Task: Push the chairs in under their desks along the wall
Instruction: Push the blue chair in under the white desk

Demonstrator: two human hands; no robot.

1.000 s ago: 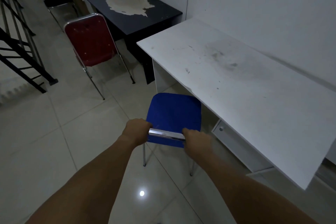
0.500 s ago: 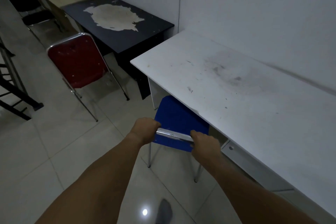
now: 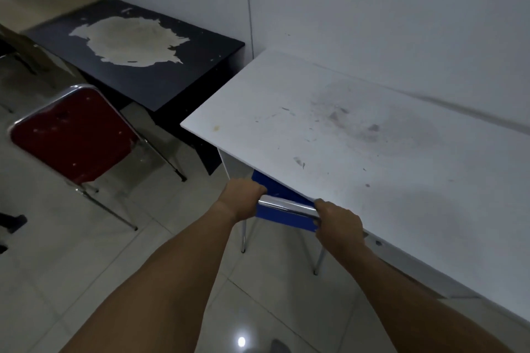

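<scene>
A blue chair [image 3: 282, 213] with a chrome frame stands at the front edge of the white desk [image 3: 372, 152]. Most of its seat is hidden under the desktop; only the backrest and two legs show. My left hand [image 3: 242, 199] grips the left end of the chrome top rail. My right hand [image 3: 338, 221] grips the right end, close against the desk edge. A red chair [image 3: 74, 137] stands out on the floor to the left, in front of the black desk [image 3: 137, 66] with a worn pale patch on its top.
Both desks stand against the white wall [image 3: 372, 8]. A wooden desk [image 3: 37, 0] continues the row at the far left. The tiled floor [image 3: 71, 266] stretches to the left, with dark stair parts [image 3: 8, 223] at its left edge.
The blue chair has slid forward under the white desk with both hands on its rail. The view has moved closer to the desk, and the staircase has mostly left the frame.
</scene>
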